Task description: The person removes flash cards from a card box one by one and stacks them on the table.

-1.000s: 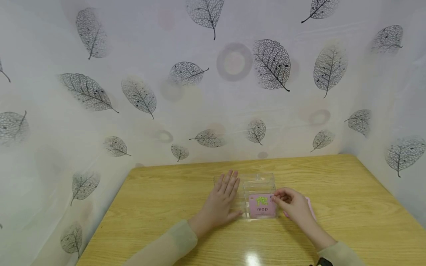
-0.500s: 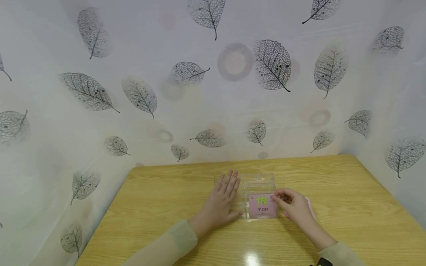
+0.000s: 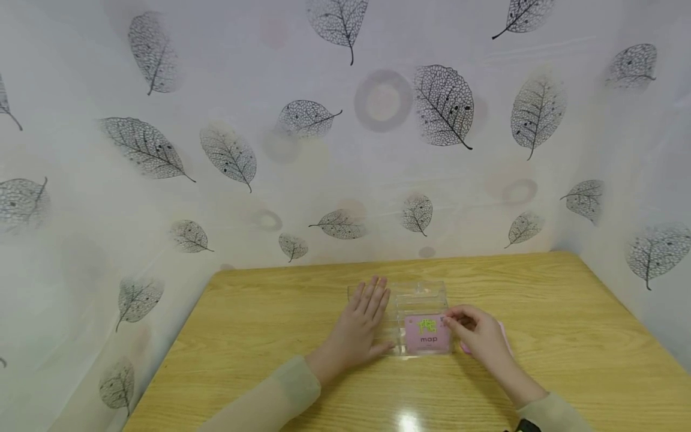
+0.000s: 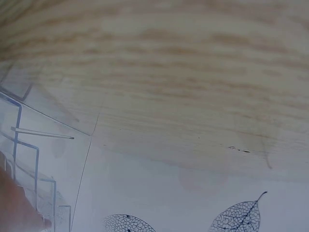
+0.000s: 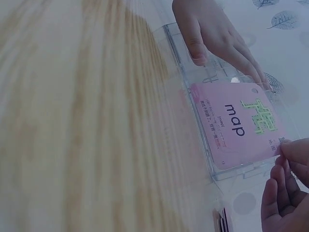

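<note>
A clear plastic stepped holder (image 3: 420, 305) stands on the table, with a pink flashcard (image 3: 428, 339) upright in its front right section. The card bears the word "map" and a green map drawing. My right hand (image 3: 480, 336) pinches the card's upper right corner between thumb and fingers, also plain in the right wrist view. Flat over the holder's left part lies my left hand (image 3: 353, 330), fingers straight and thumb spread toward the card. It covers much of that side. In the left wrist view, the holder's stepped edges (image 4: 36, 164) show beside a bit of hand.
More pink cards (image 3: 505, 337) lie on the table, partly hidden under the right hand. Wood-grain table (image 3: 259, 336) surrounds the holder. A pale leaf-print sheet (image 3: 335, 174) hangs behind the table and down both sides.
The pink card has shifted very slightly to the right at its lower edge in the right hand's pinch. The left hand stays in place on the holder.
</note>
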Motion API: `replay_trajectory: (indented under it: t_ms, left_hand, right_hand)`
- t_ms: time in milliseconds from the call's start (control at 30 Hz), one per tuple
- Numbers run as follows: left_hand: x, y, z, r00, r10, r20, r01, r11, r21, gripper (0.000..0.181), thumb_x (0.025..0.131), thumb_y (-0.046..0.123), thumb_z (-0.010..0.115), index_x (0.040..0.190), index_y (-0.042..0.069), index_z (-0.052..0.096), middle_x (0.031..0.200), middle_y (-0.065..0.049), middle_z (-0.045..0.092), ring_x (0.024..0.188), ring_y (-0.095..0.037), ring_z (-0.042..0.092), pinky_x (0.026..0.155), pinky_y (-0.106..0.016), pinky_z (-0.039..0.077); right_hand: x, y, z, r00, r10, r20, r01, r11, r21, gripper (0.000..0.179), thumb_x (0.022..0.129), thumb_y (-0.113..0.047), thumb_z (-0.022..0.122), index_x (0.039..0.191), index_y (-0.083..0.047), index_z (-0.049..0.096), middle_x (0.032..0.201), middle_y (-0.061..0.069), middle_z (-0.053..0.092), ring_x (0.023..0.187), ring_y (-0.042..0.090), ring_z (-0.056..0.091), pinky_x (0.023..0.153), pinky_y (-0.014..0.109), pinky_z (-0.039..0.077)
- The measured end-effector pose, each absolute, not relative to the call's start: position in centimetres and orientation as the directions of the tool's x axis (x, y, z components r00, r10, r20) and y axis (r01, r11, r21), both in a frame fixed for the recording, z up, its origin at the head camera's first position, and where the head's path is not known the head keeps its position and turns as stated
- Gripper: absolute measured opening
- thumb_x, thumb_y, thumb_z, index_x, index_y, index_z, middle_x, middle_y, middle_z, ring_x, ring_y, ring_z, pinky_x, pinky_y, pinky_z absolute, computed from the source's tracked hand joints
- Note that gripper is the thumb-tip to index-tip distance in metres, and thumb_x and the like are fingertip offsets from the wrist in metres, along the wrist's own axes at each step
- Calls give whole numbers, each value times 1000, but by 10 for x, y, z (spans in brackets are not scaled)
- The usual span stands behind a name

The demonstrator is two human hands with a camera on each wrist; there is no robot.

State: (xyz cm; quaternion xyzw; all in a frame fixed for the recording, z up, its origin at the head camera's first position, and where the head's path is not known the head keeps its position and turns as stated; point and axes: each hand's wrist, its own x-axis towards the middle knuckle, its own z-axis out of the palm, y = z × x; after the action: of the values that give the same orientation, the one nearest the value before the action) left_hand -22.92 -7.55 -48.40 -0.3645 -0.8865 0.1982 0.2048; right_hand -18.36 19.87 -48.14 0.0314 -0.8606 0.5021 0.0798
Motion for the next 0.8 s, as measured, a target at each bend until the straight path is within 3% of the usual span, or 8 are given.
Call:
replay_trajectory:
  t_ms: [200, 800]
  left_hand:
    - [-229, -75, -484, -649, 728, 221, 567, 657, -497, 103, 84, 77, 18, 150, -1, 0, 156, -22, -7, 144, -38, -5, 118, -50, 1]
    - [-229, -75, -484, -642, 731, 232, 565, 656, -500, 103, 85, 76, 19, 150, -1, 3, 157, -22, -2, 145, -38, -4, 118, -49, 1]
  right_hand:
    - [-185, 201, -483, -975, 41, 220, -175, 472, -864, 15, 85, -20, 70, 96, -9, 70, 90, 5, 70, 75, 3, 60, 66, 18, 54]
    - [-185, 200, -476, -964, 81, 253, -194, 440, -877, 16, 84, -17, 71, 95, -4, 70, 90, 10, 70, 74, 0, 59, 65, 16, 52]
